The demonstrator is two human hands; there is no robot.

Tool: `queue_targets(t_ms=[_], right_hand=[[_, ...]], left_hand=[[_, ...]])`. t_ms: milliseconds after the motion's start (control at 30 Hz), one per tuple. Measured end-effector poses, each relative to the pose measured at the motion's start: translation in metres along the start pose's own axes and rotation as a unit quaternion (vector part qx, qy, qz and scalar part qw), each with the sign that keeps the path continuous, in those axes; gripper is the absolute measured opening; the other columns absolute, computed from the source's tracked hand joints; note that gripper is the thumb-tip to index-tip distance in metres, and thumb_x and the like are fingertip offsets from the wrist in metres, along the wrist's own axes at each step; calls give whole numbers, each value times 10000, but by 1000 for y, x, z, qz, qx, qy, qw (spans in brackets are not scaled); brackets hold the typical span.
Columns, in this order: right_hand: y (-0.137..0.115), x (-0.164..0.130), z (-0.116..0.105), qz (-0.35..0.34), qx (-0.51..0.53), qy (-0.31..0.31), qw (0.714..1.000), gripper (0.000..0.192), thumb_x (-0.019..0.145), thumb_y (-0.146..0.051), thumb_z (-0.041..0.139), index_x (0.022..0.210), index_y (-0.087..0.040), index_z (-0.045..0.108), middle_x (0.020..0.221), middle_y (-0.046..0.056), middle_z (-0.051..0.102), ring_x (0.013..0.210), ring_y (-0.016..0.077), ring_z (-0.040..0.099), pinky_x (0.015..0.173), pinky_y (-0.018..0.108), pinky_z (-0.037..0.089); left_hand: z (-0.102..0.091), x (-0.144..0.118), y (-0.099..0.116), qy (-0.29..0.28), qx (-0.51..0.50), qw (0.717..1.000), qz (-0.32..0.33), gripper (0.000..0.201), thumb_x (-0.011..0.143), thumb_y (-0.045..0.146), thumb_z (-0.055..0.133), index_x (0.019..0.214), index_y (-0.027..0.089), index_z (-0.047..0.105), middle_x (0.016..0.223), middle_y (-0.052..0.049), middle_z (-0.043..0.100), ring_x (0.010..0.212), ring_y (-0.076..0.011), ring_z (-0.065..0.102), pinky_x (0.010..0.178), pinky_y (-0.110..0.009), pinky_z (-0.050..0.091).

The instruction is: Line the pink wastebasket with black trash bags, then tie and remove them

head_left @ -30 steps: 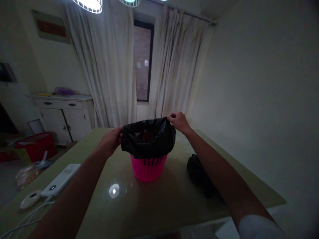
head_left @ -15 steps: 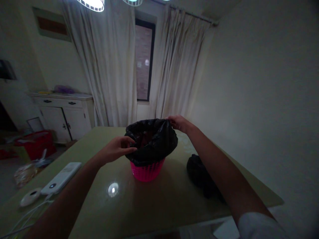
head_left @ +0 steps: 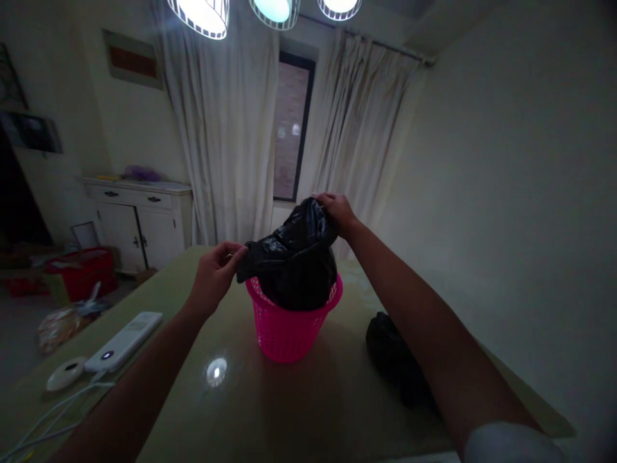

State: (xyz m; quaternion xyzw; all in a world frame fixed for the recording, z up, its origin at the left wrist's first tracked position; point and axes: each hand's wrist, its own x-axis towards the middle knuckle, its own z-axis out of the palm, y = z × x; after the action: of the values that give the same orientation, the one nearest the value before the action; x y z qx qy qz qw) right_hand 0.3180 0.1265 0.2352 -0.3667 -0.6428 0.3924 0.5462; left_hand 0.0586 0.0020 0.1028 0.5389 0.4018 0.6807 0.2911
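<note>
A pink perforated plastic basket [head_left: 289, 334] stands upright on the table. A black plastic bag [head_left: 299, 273] sits partly inside it, its upper part raised above the rim. My left hand [head_left: 215, 273] pinches the bag's edge at the left, just above the basket's rim. At the far right, higher up, my right hand [head_left: 336, 211] grips the bag's edge between thumb and fingers. The inside of the basket is hidden by the bag. A second bundle of black plastic [head_left: 393, 350] lies on the table, partly covered by my right forearm.
The pale green table [head_left: 212, 424] has a glossy top. At its left lie a white power bank [head_left: 124, 341], a white rounded device [head_left: 66, 374] and white cables [head_left: 60, 411]. A white cabinet [head_left: 123, 231] stands behind, and a wall [head_left: 496, 193] rises at the right.
Both hands have lifted the bag's edge, the right one higher. The bag no longer folds over the basket's rim, which now shows. The camera view has tilted up slightly.
</note>
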Motion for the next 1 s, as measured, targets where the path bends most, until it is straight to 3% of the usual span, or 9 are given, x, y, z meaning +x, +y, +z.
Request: queue_targets(t_ms=[200,300,367,467,600,700,867,1000], right_hand=[[-42,47,54,-187,-50,-77,978,426,961,-559,773,825,-180,632,753,-15,634,664,107,638,672,239,568],[-62,64,73,-294,-50,-77,951,497,978,-658,690,886,-173,632,822,-24,621,785,101,693,793,250,586],[-75,70,79,-360,-36,-69,930,550,1031,-687,536,952,-151,633,879,-30,590,885,96,717,873,277,567],[-90,70,82,-416,-24,-57,907,594,1071,-669,394,1009,-131,637,929,-28,561,991,99,711,935,307,534],[-85,66,78,-404,-66,-43,911,468,1044,-625,601,943,-173,669,876,-27,607,922,97,663,891,235,534],[-56,68,77,-347,-137,-35,927,428,1035,-573,666,873,-178,691,779,-20,618,812,108,614,809,223,520],[2,58,74,-216,-197,-74,954,407,1055,-499,650,838,-162,719,801,24,718,743,122,623,741,246,518],[17,18,46,-206,-159,-89,961,517,1041,-642,588,908,-166,740,944,69,784,785,131,664,758,257,544]], left_hand=[[-5,3,-10,59,78,993,68,311,827,488,806,904,193,740,852,-47,766,788,-199,727,718,-282,564],[-15,6,-11,146,115,978,99,267,885,456,760,973,205,735,907,-43,770,844,-203,734,779,-299,586],[-24,8,-8,215,116,963,114,266,922,452,736,1017,204,713,941,-33,756,882,-202,723,817,-309,590],[-37,6,-1,303,140,931,150,272,988,453,698,1079,198,677,1009,-22,729,956,-205,706,885,-332,583],[-51,-3,4,337,235,894,177,264,1026,461,669,1097,207,678,1097,-36,713,1033,-233,704,941,-381,566],[-60,-6,-6,307,252,907,142,276,1016,485,651,1097,222,670,1090,-30,706,997,-248,709,827,-364,561],[-73,-3,-43,282,254,924,42,291,932,509,662,1028,235,660,974,-53,720,920,-261,720,802,-373,567],[-86,-12,-79,240,265,933,-41,328,909,551,619,1017,242,636,960,-88,749,892,-302,752,843,-425,577]])
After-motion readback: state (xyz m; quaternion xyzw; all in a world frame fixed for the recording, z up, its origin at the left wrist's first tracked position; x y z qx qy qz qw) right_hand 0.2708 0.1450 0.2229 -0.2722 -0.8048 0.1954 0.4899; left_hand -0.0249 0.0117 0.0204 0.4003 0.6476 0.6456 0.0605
